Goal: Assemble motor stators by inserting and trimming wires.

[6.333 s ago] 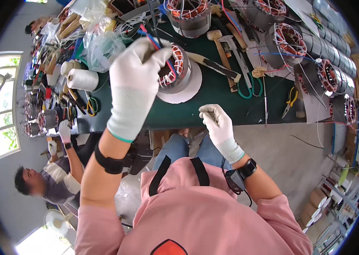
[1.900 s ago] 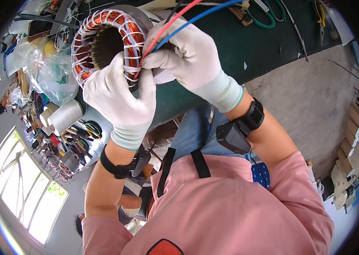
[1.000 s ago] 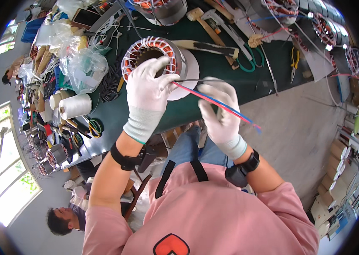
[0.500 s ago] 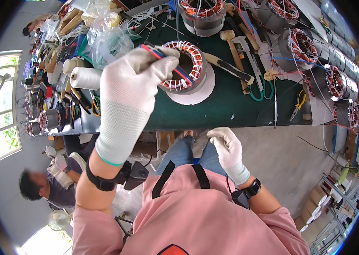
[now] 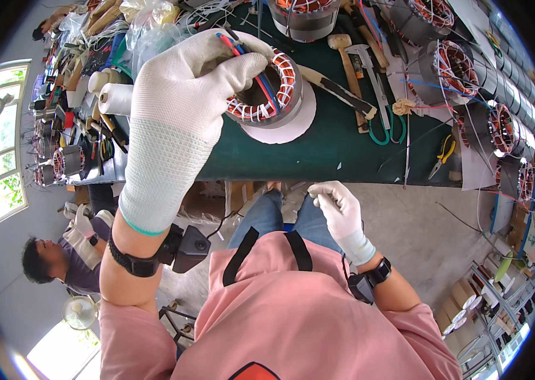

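My left hand (image 5: 194, 79), in a white knit glove, is raised above the bench and pinches a bundle of red, blue and dark lead wires (image 5: 260, 82). These run down to the near rim of a motor stator (image 5: 294, 113) with copper windings laced in white cord. The stator stands upright on a round white pad (image 5: 299, 130), and my left hand covers part of its left side. My right hand (image 5: 338, 212), also gloved, hovers over my lap just off the bench edge. Its fingers are curled and pressed together; whether anything is between them cannot be made out.
Right of the stator lie a brush (image 5: 337, 92), a mallet (image 5: 346, 66), a caliper (image 5: 375, 82), green-handled scissors (image 5: 384, 132) and yellow pliers (image 5: 442, 155). More stators (image 5: 454, 73) stand along the right. White thread spools (image 5: 114, 99) are at the left. A person (image 5: 74, 253) sits at lower left.
My left hand has risen a little and shifted left, still pinching the lead wires. My right hand keeps nearly the same pose. The whole view has shifted slightly.
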Motion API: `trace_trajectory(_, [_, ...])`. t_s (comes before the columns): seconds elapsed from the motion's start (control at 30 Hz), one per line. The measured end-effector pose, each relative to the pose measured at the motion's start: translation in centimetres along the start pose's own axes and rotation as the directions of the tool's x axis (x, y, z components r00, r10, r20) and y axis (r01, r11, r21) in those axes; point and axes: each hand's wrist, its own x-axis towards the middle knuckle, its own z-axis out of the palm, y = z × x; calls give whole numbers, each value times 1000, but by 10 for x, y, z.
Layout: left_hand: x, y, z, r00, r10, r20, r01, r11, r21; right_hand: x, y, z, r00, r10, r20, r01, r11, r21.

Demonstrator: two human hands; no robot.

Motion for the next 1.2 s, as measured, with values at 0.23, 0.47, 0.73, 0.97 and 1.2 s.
trace_trajectory(0.23, [2,10,-4,980,98,174,-144,952,272,13,2,-15,993,75,88,-68,994,-82])
trace_trajectory(0.47, [-33,-61,-63,964,-256,-68,259,858,444,58,-2,-43,965,206,162,-118,894,-432])
trace_trajectory(0.73, [11,-115,40,950,43,309,-289,496,819,138,21,15,973,219,-78,-195,951,238])
trace_trajectory(0.97, [36,-142,42,931,5,365,-278,655,702,195,18,29,976,-123,-181,71,961,-267])
trace_trajectory(1.2, [63,-158,-66,924,63,377,-218,898,382,171,-30,98,846,270,-459,-177,956,235])
